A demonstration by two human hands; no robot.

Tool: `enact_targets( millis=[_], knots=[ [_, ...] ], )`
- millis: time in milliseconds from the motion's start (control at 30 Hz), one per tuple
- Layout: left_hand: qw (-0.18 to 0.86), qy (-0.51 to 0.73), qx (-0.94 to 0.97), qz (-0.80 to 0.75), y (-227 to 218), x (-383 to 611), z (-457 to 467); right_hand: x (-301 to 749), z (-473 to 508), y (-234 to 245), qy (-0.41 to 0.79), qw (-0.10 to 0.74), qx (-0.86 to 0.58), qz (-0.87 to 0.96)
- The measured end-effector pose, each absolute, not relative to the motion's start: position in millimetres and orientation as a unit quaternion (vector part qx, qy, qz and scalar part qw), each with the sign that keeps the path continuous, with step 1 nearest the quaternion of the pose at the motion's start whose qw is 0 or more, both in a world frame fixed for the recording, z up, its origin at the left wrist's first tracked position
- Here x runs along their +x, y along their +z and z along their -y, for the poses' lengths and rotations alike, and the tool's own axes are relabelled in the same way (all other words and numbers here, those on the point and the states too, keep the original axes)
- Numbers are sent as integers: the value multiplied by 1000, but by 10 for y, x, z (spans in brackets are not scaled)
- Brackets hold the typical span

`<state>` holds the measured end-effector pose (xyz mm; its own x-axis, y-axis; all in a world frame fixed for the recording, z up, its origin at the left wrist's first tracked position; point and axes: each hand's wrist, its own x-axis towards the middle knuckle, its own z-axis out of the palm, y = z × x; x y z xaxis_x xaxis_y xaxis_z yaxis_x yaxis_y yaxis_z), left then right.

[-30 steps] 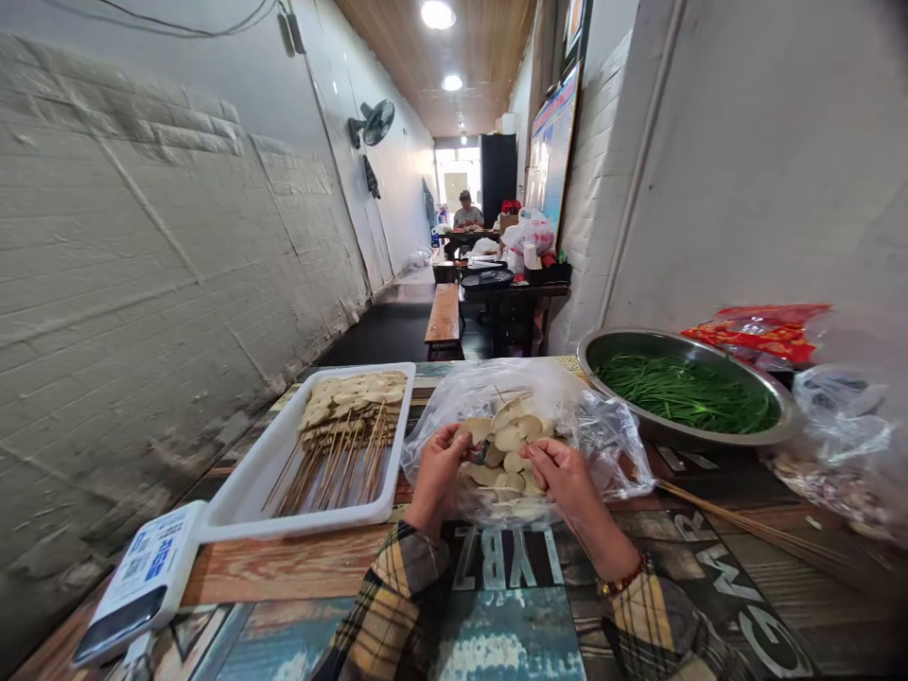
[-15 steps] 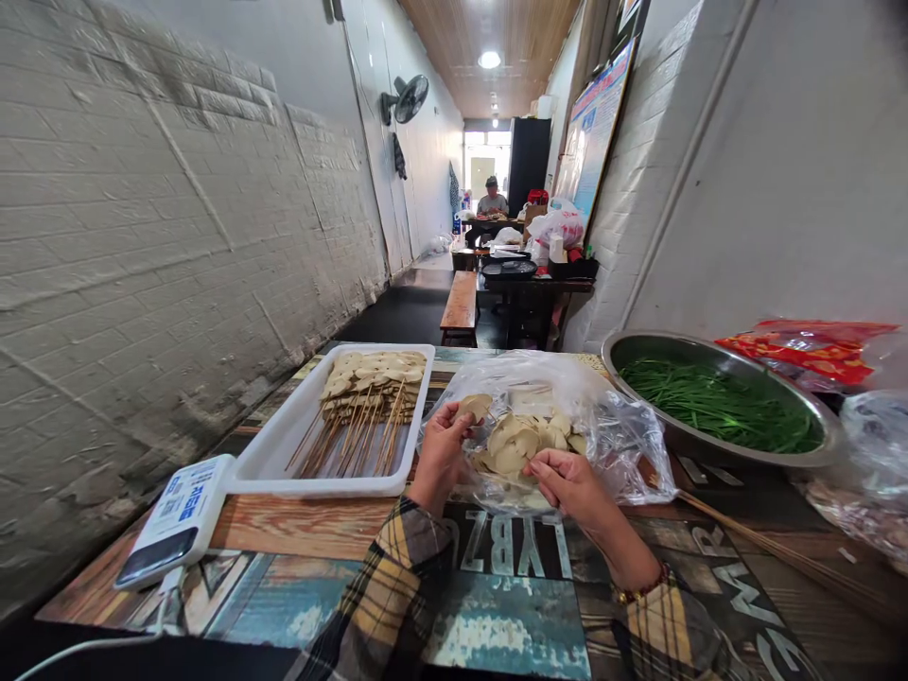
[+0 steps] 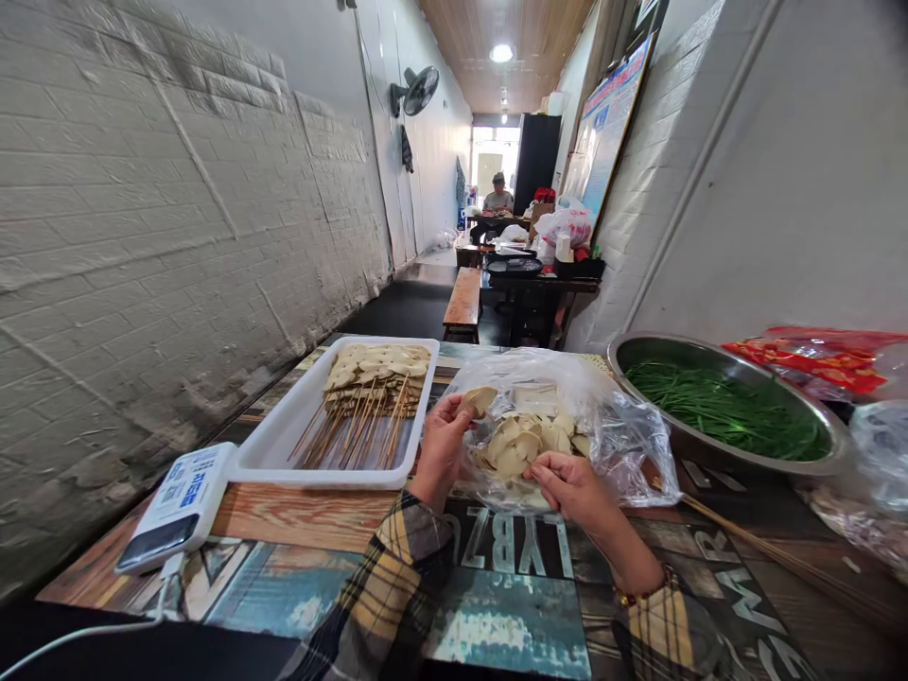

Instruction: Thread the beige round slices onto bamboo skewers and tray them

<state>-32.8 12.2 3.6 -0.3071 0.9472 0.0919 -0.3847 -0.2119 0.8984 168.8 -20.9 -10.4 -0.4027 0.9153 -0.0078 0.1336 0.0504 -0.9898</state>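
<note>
My left hand (image 3: 441,449) is closed on a few thin, round beige slices (image 3: 480,401), pinched between thumb and fingers above the table. Below and to its right, more of these slices (image 3: 517,446) lie heaped on a clear plastic bag (image 3: 617,416). At the heap's near edge my right hand (image 3: 567,484) has thumb and forefinger pressed together on the rim of one slice. Left of my hands, a white tray (image 3: 262,454) holds stacked rows of slices (image 3: 375,367) threaded on wooden skewers (image 3: 358,426), their bare ends toward me.
A steel basin (image 3: 837,454) of green chives (image 3: 730,407) stands right, near a red package (image 3: 823,357). Loose skewers (image 3: 766,544) lie at the right. A white device (image 3: 177,511) with a cable sits left. Beyond are a bench (image 3: 463,298) and a seated person (image 3: 498,197).
The camera view has shifted slightly. My left hand keeps its slices, now tilted a little more; my right hand stays pinched at the heap's near edge.
</note>
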Motion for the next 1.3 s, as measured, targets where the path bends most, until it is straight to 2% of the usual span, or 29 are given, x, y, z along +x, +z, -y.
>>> enact_targets(
  millis=[700, 1067, 1300],
  knots=[
    [428, 671, 411, -445, 4, -316, -127, 1631, 175, -167, 515, 380, -426, 640],
    [548, 676, 315, -378, 12, -300, -128, 1651, 174, -183, 515, 382, -416, 645],
    [558, 663, 315, -387, 25, -314, -102, 1658, 182, -182, 506, 373, -426, 650]
  ],
)
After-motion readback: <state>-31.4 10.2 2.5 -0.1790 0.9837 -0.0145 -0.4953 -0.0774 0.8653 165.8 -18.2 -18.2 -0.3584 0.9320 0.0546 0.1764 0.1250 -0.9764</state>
